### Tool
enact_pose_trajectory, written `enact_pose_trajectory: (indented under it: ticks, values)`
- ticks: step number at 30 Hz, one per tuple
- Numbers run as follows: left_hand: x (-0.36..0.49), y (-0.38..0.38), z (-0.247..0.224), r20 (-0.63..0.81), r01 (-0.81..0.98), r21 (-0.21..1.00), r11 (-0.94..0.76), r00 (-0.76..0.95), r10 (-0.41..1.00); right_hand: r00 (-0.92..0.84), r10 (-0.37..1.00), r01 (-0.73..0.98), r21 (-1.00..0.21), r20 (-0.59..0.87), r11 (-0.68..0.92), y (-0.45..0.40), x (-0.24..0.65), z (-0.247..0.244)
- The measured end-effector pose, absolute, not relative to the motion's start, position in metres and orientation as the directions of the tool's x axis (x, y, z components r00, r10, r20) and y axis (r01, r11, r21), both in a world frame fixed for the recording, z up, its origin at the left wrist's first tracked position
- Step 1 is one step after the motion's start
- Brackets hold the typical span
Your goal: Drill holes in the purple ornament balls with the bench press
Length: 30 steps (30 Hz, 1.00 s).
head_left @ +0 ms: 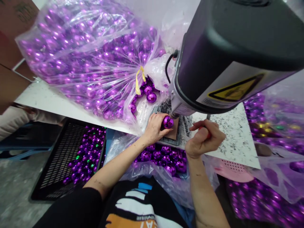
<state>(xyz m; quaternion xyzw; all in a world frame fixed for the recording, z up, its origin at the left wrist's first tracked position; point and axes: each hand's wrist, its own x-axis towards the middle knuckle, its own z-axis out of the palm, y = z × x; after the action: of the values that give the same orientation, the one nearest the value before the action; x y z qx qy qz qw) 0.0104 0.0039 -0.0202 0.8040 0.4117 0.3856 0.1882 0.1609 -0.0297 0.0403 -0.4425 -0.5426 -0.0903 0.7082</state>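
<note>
A shiny purple faceted ball (pixel 168 122) is held between the thumb and fingers of my left hand (pixel 155 128), under the tip of a drill press (pixel 190 72). Below it lies a brown board (pixel 174 133) on the machine's grey metal base. My right hand (pixel 204 138) is wrapped round a red-ended handle (pixel 208 133) to the right of the machine; most of the handle is hidden by the fingers. Just in front of the base, more purple balls (pixel 163 158) fill a plastic-lined container near my lap.
A big clear bag (pixel 87 60) of purple balls, tied with yellow ribbon, covers the left of the white table (pixel 225 142). Dark shavings lie around the machine. On the floor side stands a black crate (pixel 59 158) with small purple balls. A pink basket (pixel 234 171) is at right.
</note>
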Motion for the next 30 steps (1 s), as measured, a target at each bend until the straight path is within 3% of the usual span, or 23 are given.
enact_pose_trajectory:
  ticks: [3, 7, 9, 12, 19, 22, 26, 28, 30]
  values:
    - [0.010, 0.004, -0.022, 0.469, 0.508, 0.626, -0.592, 0.361, 0.806, 0.388, 0.401, 0.610, -0.557, 0.830, 0.564, -0.038, 0.165, 0.057]
    - [0.011, 0.007, -0.022, 0.454, 0.508, 0.637, -0.580, 0.360, 0.815, 0.436, 0.466, 0.625, -0.632, 0.770, 0.459, -0.032, 0.173, 0.118]
    - [0.010, 0.005, -0.020, 0.442, 0.492, 0.662, -0.565, 0.352, 0.825, 0.458, 0.530, 0.647, -0.677, 0.714, 0.352, -0.019, 0.179, 0.147]
    - [-0.001, -0.011, -0.009, 0.404, 0.440, 0.727, -0.527, 0.347, 0.846, 0.436, 0.587, 0.622, -0.699, 0.683, 0.352, 0.000, 0.186, 0.170]
    - [-0.050, -0.067, 0.023, 0.143, 0.478, 0.705, -0.523, 0.627, 0.766, 0.431, 0.596, 0.618, -0.703, 0.678, 0.352, 0.007, 0.187, 0.167]
    - [-0.054, -0.029, 0.031, 0.197, 0.464, 0.695, -0.549, 0.612, 0.766, 0.452, 0.560, 0.622, -0.695, 0.694, 0.361, 0.007, 0.186, 0.166]
    - [-0.040, 0.066, 0.024, 0.340, 0.660, 0.557, -0.504, 0.372, 0.863, 0.433, 0.592, 0.628, -0.699, 0.680, 0.343, 0.005, 0.187, 0.169]
    - [-0.030, 0.105, 0.016, 0.316, 0.746, 0.494, -0.446, 0.324, 0.892, 0.416, 0.621, 0.632, -0.702, 0.665, 0.328, 0.002, 0.188, 0.172]
    - [-0.024, 0.129, 0.009, 0.270, 0.743, 0.522, -0.420, 0.323, 0.907, 0.403, 0.638, 0.639, -0.701, 0.656, 0.317, 0.000, 0.188, 0.173]
